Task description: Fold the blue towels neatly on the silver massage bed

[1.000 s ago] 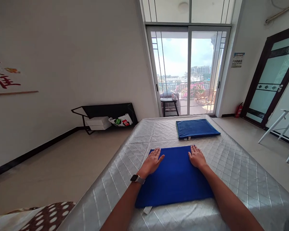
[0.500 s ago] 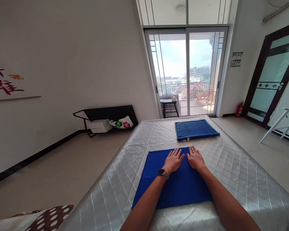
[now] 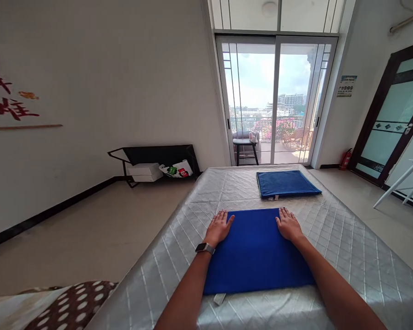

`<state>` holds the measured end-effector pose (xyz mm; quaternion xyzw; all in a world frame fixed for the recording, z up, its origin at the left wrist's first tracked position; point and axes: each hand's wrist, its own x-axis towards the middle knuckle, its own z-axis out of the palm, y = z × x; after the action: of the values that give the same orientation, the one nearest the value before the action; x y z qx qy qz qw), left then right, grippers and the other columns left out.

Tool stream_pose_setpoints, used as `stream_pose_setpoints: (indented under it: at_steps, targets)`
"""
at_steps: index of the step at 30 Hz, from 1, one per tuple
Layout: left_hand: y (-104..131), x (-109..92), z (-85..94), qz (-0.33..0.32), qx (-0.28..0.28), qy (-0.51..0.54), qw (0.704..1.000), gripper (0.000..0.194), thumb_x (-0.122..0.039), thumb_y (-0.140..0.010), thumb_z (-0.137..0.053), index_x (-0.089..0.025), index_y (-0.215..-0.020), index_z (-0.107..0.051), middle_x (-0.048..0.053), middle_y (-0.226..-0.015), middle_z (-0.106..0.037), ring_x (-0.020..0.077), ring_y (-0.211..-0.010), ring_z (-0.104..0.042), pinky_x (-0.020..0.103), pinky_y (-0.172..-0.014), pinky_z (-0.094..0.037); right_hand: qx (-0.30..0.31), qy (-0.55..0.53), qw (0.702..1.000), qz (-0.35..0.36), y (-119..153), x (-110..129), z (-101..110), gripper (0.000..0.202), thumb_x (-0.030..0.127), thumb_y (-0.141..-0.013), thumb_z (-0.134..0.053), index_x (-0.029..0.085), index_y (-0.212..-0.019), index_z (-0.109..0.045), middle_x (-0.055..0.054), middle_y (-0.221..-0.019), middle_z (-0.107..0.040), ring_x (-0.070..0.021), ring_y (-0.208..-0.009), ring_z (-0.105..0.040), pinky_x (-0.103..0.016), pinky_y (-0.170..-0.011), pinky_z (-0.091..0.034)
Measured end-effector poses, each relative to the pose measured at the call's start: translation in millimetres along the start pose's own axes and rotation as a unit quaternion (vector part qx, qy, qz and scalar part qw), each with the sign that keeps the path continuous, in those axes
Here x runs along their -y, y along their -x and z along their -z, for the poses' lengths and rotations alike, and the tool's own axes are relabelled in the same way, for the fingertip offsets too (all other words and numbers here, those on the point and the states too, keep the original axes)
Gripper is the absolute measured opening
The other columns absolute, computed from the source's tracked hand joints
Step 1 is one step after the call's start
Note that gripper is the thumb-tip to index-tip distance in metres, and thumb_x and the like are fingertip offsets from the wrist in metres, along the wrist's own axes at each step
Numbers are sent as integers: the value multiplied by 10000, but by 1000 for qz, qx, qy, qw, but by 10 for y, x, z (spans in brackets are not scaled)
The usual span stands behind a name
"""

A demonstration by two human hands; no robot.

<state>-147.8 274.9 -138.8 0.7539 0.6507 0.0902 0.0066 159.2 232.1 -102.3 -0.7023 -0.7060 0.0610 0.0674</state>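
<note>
A flat bright blue cloth [image 3: 256,250] lies spread on the silver quilted table cover [image 3: 172,256], a small white tag [image 3: 219,299] poking out at its near edge. My left hand [image 3: 220,227], with a watch [image 3: 204,248] on the wrist, rests flat at the cloth's far left corner. At the far right corner my right hand [image 3: 288,223] lies flat too. Both hands have their fingers stretched out, palms down. Beyond them sits a darker blue folded cloth [image 3: 287,183], with small tags at its near edge.
Against the left wall stands a black rack [image 3: 158,156] holding white boxes [image 3: 144,172] and a printed bag [image 3: 176,169]. A brown dotted fabric [image 3: 75,305] is at the lower left. Sliding glass doors [image 3: 275,101] are behind the table, a white-legged stand [image 3: 399,183] to the right.
My left hand has slid left from the middle of the cloth to its left corner. My right hand stays at the far right part. The near-edge tag has come into sight.
</note>
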Motion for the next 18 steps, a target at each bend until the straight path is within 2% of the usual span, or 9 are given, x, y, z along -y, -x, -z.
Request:
stream_pose_setpoints:
  at_steps: [7, 13, 18]
  targets:
    - [-11, -2, -21, 1, -3, 9, 1000, 740, -569, -1007, -133, -86, -1508, -383, 173, -1574, -373, 272, -1482, -303, 463, -1206, -248, 33, 17, 999, 18, -37, -13, 72, 622, 313, -1003, -216, 32, -1557, -258, -120, -1629, -226, -188, -1516, -161, -357, -1221, -124]
    - [-1, -10, 13, 9, 14, 1, 1000, 794, -628, -980, -108, -106, -1525, -355, 148, -1593, -341, 281, -1491, -279, 457, -1208, -236, 31, -2, 999, 15, -47, -14, 76, 654, 414, -1026, -196, 53, -1570, -224, -111, -1634, -215, -179, -1518, -145, -343, -1221, -121]
    - [19, 25, 37, 12, 15, -8, 1000, 777, -610, -987, -124, -97, -1527, -344, 153, -1592, -341, 272, -1496, -266, 453, -1212, -230, 22, -10, 1000, 13, -60, -25, 29, 656, 439, -1025, -218, 83, -1576, -218, -108, -1634, -224, -177, -1519, -138, -358, -1222, -107]
